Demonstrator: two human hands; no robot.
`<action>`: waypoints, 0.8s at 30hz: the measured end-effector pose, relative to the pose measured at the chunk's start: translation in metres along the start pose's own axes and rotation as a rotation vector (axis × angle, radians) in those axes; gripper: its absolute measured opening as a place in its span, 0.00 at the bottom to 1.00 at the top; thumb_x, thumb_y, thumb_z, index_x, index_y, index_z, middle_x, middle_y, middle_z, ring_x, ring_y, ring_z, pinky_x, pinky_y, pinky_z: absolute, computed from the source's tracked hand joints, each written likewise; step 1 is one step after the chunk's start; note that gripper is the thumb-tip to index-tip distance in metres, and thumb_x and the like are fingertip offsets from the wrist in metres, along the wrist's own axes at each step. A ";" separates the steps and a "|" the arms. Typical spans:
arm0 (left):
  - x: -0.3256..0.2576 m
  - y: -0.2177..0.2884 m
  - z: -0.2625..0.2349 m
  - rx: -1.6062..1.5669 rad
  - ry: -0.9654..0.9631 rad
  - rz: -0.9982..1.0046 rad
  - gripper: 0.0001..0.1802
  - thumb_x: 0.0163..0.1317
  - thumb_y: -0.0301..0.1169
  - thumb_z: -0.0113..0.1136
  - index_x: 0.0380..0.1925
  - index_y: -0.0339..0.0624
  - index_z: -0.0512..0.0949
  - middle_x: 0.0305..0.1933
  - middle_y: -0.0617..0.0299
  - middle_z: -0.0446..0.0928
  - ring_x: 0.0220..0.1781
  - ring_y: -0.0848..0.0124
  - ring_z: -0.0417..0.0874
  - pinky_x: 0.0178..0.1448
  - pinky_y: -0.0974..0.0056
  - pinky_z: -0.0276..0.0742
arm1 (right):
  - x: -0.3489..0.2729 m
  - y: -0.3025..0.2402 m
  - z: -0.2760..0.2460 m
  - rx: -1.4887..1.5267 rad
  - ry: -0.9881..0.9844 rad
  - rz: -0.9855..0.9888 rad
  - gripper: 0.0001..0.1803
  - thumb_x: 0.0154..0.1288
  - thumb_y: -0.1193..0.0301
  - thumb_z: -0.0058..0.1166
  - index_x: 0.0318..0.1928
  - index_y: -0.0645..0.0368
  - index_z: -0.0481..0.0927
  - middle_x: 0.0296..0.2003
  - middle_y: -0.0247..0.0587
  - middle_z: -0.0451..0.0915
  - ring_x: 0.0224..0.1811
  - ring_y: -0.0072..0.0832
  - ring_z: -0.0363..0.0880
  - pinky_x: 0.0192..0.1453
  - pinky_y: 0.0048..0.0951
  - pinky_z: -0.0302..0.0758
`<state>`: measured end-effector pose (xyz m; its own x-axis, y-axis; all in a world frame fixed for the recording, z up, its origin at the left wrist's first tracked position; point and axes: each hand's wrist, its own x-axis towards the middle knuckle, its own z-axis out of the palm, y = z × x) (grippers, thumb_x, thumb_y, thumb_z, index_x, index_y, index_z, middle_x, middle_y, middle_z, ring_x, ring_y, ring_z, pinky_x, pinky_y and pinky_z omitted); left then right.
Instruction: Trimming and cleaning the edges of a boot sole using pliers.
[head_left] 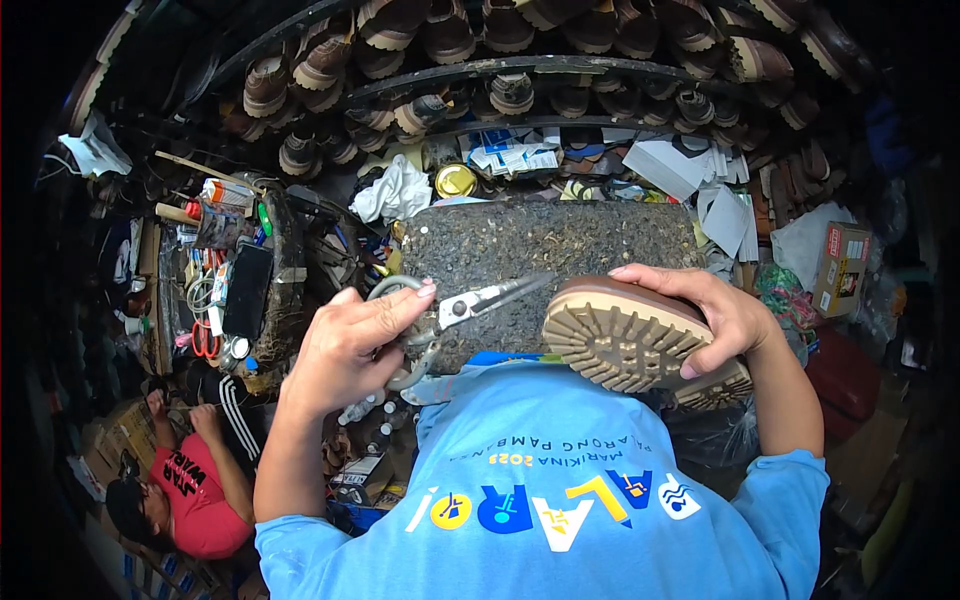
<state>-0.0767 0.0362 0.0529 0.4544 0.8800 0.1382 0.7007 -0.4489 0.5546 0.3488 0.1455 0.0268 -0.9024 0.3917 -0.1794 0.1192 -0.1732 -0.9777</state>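
My left hand (355, 345) is closed round the grey handles of a pair of scissors (462, 306), whose metal blades point right over the dark work surface (560, 235). In my right hand (725, 320) is a brown shoe (630, 335), tilted so its tan, deep-lugged sole faces me. My thumb presses near the heel end of the sole, and the fingers lie over the upper. The blade tips end a little left of the shoe's toe, apart from it. Much of the shoe's upper is hidden behind the sole.
Shelves of brown shoes (510, 90) run along the back. A yellow can (456, 181), a crumpled white cloth (394, 190) and white sheets (668, 165) lie behind the work surface. To the left is a tray with a black phone (248, 290). A person in red (205, 500) is at the lower left.
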 end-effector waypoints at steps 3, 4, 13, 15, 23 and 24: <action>-0.004 0.014 0.012 0.026 0.070 -0.036 0.42 0.40 0.20 0.64 0.64 0.44 0.83 0.62 0.54 0.86 0.54 0.64 0.91 0.40 0.61 0.71 | 0.000 -0.008 0.005 -0.216 0.189 -0.025 0.63 0.34 0.56 0.71 0.77 0.66 0.67 0.71 0.53 0.76 0.69 0.45 0.78 0.75 0.40 0.69; -0.004 0.022 0.017 0.026 0.108 -0.049 0.42 0.39 0.21 0.65 0.64 0.43 0.83 0.62 0.53 0.86 0.53 0.64 0.91 0.40 0.61 0.70 | 0.000 -0.008 0.006 -0.216 0.187 -0.028 0.63 0.34 0.56 0.71 0.77 0.66 0.67 0.71 0.53 0.76 0.69 0.45 0.78 0.75 0.40 0.69; 0.005 0.044 0.030 0.286 0.133 -0.034 0.45 0.35 0.20 0.66 0.64 0.43 0.82 0.63 0.51 0.85 0.40 0.67 0.88 0.39 0.60 0.66 | 0.001 -0.014 0.023 -0.735 0.408 -0.065 0.61 0.32 0.61 0.68 0.77 0.55 0.70 0.71 0.45 0.76 0.68 0.46 0.75 0.75 0.47 0.62; 0.006 0.046 0.025 0.319 0.127 -0.028 0.44 0.35 0.20 0.66 0.63 0.43 0.83 0.63 0.51 0.86 0.42 0.67 0.89 0.39 0.60 0.66 | 0.000 -0.011 0.023 -0.765 0.418 -0.081 0.61 0.31 0.61 0.69 0.77 0.55 0.70 0.71 0.45 0.76 0.68 0.45 0.75 0.74 0.46 0.62; 0.002 0.044 0.023 0.255 0.107 -0.063 0.43 0.36 0.20 0.65 0.63 0.44 0.83 0.62 0.50 0.86 0.44 0.66 0.90 0.38 0.60 0.66 | 0.003 -0.009 0.030 -0.827 0.463 -0.155 0.59 0.30 0.61 0.68 0.75 0.53 0.73 0.67 0.46 0.78 0.64 0.46 0.76 0.71 0.47 0.65; 0.002 0.045 0.022 0.258 0.107 -0.070 0.43 0.37 0.19 0.65 0.63 0.44 0.83 0.62 0.50 0.86 0.44 0.65 0.90 0.38 0.60 0.66 | 0.003 -0.010 0.032 -0.885 0.494 -0.155 0.59 0.30 0.60 0.68 0.75 0.52 0.73 0.65 0.47 0.78 0.62 0.47 0.76 0.70 0.47 0.65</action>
<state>-0.0318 0.0145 0.0604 0.3492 0.9154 0.2003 0.8513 -0.3992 0.3404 0.3320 0.1196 0.0392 -0.6863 0.7162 0.1267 0.4591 0.5617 -0.6883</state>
